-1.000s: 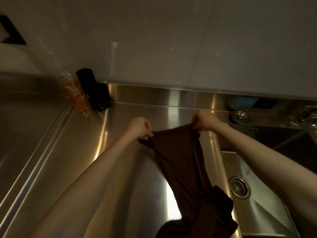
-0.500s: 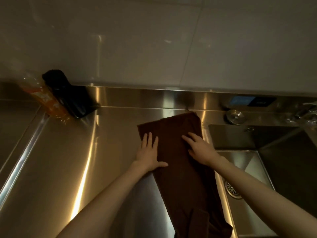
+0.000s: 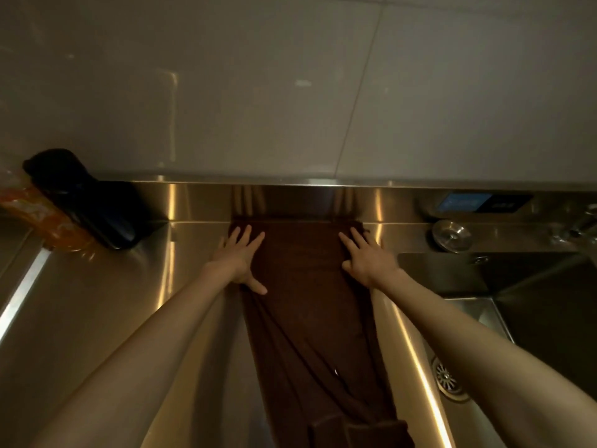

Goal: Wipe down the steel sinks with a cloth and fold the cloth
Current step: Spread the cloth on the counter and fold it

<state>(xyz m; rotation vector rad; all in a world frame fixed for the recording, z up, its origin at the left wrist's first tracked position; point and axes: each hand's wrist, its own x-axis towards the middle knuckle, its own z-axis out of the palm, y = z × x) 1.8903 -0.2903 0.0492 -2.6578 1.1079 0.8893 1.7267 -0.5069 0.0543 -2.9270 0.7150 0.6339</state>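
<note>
A long dark brown cloth [image 3: 307, 302] lies spread on the steel counter [image 3: 113, 302], its far edge against the steel backsplash and its near end bunched at the frame's bottom. My left hand [image 3: 239, 257] presses flat on the cloth's left edge, fingers straight and spread. My right hand [image 3: 368, 257] presses flat on the right edge in the same way. A steel sink [image 3: 533, 302] lies to the right, with its round drain strainer [image 3: 447, 378] near my right forearm.
A black bottle [image 3: 87, 198] and an orange-labelled bottle [image 3: 42, 218] lean at the back left corner. A loose steel drain plug [image 3: 451, 234] and a tap base [image 3: 581, 221] sit behind the sink. A tiled wall [image 3: 290, 85] rises behind the counter.
Both hands let go of the cloth's top corners, laid it on the counter and slid outward and towards the backsplash, flattening it wider. The view shifted right.
</note>
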